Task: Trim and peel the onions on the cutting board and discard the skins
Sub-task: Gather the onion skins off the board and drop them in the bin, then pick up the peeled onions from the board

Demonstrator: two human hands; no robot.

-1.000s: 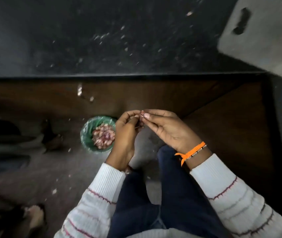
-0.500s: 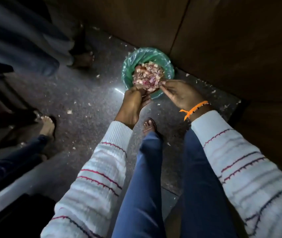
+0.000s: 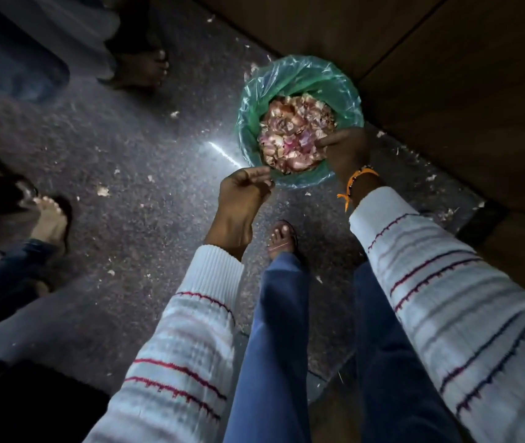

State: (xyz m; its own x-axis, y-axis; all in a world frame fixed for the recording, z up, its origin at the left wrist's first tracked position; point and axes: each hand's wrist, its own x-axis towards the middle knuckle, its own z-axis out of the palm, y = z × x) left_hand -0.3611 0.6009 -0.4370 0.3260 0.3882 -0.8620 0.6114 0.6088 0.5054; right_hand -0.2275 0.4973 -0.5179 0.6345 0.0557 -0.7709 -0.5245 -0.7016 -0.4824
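A small bin with a green plastic liner (image 3: 299,78) stands on the floor against a wooden cabinet. It is heaped with pink and brown onion skins (image 3: 293,135). My right hand (image 3: 346,151), with an orange band at the wrist, reaches over the bin's right rim, its fingers stretched toward the skins. My left hand (image 3: 242,195) hovers just outside the bin's near-left rim. Its fingers are curled with the thumb against the fingertips, and whether anything is inside is hidden. No onion, knife or cutting board is in view.
Brown wooden cabinet fronts (image 3: 446,75) rise behind and to the right of the bin. Bits of skin litter the dark speckled floor (image 3: 127,155). My sandalled foot (image 3: 282,238) is just below the hands. Other people's feet (image 3: 48,219) stand to the left and at the top left.
The view swung from the counter down to the floor bin. My hands went from pinching something small together to the bin. Now they are apart, the left drawn back off the skins.
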